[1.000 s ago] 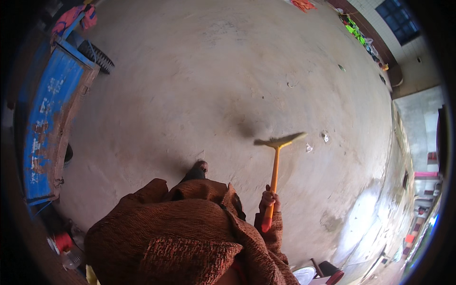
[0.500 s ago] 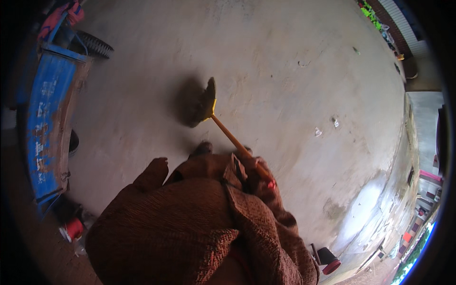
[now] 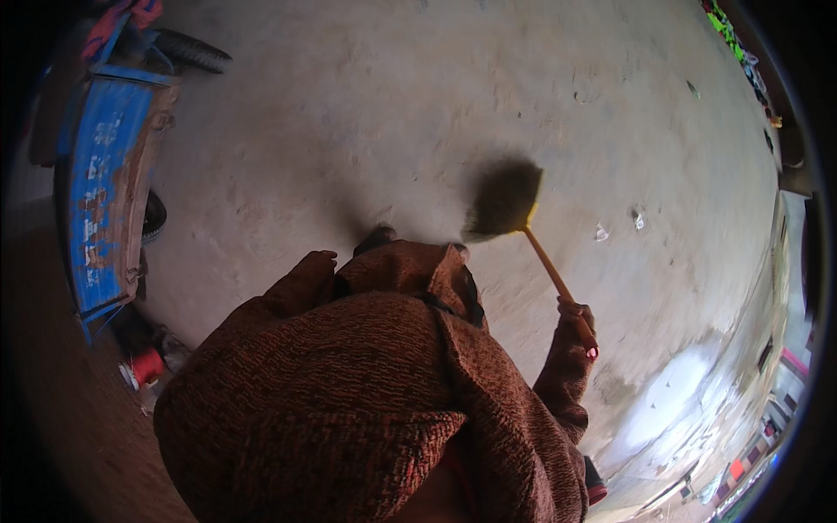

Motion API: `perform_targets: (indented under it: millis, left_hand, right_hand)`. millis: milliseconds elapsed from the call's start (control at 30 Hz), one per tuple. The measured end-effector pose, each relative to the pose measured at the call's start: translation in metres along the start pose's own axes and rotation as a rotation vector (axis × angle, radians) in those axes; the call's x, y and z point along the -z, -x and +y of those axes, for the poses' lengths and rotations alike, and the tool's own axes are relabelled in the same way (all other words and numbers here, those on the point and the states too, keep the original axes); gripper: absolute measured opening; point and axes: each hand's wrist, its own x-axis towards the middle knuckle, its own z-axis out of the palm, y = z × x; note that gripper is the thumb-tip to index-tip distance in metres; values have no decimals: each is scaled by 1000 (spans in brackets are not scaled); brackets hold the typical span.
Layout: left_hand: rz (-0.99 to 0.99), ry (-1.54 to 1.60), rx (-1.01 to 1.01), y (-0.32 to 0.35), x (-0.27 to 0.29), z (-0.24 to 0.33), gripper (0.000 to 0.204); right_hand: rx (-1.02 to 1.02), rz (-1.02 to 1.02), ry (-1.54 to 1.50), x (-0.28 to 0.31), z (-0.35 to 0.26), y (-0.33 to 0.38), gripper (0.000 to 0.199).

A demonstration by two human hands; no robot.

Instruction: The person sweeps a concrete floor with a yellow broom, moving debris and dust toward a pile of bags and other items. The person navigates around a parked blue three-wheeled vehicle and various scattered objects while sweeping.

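My right hand (image 3: 576, 315) is closed around the orange handle of a broom (image 3: 547, 268), out to the right of my body. The broom has a yellow collar, and its dark, fan-shaped bristle head (image 3: 506, 200) looks blurred, over the grey floor ahead of my feet. Only a little of my left hand (image 3: 324, 256) shows past its brown sleeve, near my left knee; how its fingers lie is too small to make out. Brown textured clothing covers my arms and lap.
A worn blue metal cart (image 3: 105, 187) with dark tyres (image 3: 193, 52) stands along the left. Below it lies a red spool-like object (image 3: 146, 366). Small pale scraps (image 3: 639, 218) lie on the concrete floor (image 3: 392, 105) at right. Colourful items (image 3: 737, 52) line the far right edge.
My right hand has swung the broom outward to the right, away from my body. The bristle head has moved right across the floor. My view has shifted a little too.
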Motion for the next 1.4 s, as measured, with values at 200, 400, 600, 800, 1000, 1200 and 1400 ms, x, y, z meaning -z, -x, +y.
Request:
perform_targets:
  millis: [200,400,600,800,1000,1200,1400]
  left_hand:
    - [139,178,274,-3,-27,1,26]
    - [56,119,240,12,-29,21,34]
    - [106,229,251,-1,-17,13,28]
    - [95,86,123,-58,58,-18,25]
    - [158,-52,2,-108,115,-53,22]
    - [128,-55,14,-137,54,-103,22]
    - [-49,-19,118,-113,134,-79,25]
  right_hand:
    - [154,33,441,14,-94,-25,16]
    - [-124,-190,283,-76,-25,-50,18]
    - [-208,-480,271,-125,29,-103,35]
    - [-422,-466,304,-190,73,-167,34]
    - [-674,-352,234,-223,104,-238,28]
    - [-727,-253,26,-198,85,-313,37]
    - [-561,-166,-68,-181,-38,-271,43]
